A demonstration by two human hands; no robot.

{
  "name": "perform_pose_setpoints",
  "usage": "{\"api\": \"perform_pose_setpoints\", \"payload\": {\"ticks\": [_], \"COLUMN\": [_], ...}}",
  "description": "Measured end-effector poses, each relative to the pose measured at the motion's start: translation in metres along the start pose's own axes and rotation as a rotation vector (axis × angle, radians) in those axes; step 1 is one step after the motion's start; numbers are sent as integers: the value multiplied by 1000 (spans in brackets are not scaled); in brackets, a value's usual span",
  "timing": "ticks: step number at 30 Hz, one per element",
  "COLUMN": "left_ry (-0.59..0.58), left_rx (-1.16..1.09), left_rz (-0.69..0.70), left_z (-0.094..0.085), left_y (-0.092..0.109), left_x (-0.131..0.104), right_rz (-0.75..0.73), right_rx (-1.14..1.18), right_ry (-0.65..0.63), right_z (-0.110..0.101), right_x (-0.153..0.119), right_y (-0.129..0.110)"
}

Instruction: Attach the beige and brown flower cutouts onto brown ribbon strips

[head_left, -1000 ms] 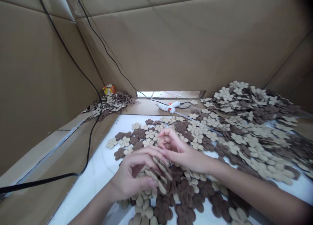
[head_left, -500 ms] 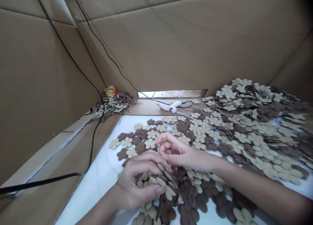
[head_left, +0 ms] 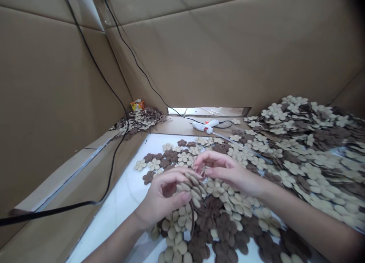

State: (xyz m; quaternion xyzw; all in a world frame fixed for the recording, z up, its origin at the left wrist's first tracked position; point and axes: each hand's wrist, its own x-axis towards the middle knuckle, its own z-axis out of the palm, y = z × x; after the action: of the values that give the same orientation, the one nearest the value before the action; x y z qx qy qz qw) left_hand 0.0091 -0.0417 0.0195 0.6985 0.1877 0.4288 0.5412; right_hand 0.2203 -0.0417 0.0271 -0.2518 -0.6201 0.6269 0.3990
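A stack of beige and brown felt flowers [head_left: 192, 187] is held in my left hand [head_left: 168, 194], its thumb in front and fingers behind. A thin brown strip [head_left: 192, 221] hangs below the stack. My right hand [head_left: 222, 169] is just beyond and right of the stack, fingertips pinched together near its upper edge; a small pale bit shows between them, too small to make out. Loose beige and brown flowers [head_left: 225, 225] lie on the white board [head_left: 114, 213] beneath and around both hands.
A white glue gun [head_left: 203, 127] with a clear stick lies at the board's far edge. Large flower piles [head_left: 296, 118] rise at right. Brown strips and flowers [head_left: 142, 119] sit far left beside an orange packet [head_left: 137, 105]. Black cables [head_left: 114, 160] cross the left side; cardboard walls [head_left: 213, 57] surround everything.
The view has shifted slightly, moving the scene rightward. My left hand has raised the stack a little, and my right fingertips have closed together near its top.
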Motion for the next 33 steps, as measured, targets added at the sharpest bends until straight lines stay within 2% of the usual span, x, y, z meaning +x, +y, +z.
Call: {"api": "perform_pose_setpoints", "payload": {"ticks": [5, 9, 11, 14, 18, 21, 25, 29, 31, 33], "left_ry": [-56, -113, -76, 28, 124, 155, 107, 97, 120, 165], "left_rx": [-80, 7, 75, 161, 229, 220, 165, 162, 134, 95], "left_rz": [-31, -148, -218, -291, -340, -356, -395, -387, -408, -439], "left_z": [-6, -8, -10, -14, -21, -22, -14, -5, -4, -5], "left_y": [-6, -1, 2, 3, -1, -3, -3, -5, -6, -6], "left_x": [3, 7, 7, 6, -1, -5, -4, 0, 0, 0], "right_rz": [-37, -42, -2, 138, 320, 364, 343, 296, 330, 405], "right_rx": [40, 107, 12, -132, -164, -18, 112, 204, 162, 39], "right_ry": [34, -4, -66, -143, -156, -123, -40, -118, -90, 3], "right_z": [0, -8, -12, -13, -8, -5, -8, -8, -4, -1], "right_x": [0, -5, -14, -35, -68, -87, -98, -98, -102, -110], "right_y": [-2, -5, -7, -12, -15, -3, 28, 48, 50, 50]}}
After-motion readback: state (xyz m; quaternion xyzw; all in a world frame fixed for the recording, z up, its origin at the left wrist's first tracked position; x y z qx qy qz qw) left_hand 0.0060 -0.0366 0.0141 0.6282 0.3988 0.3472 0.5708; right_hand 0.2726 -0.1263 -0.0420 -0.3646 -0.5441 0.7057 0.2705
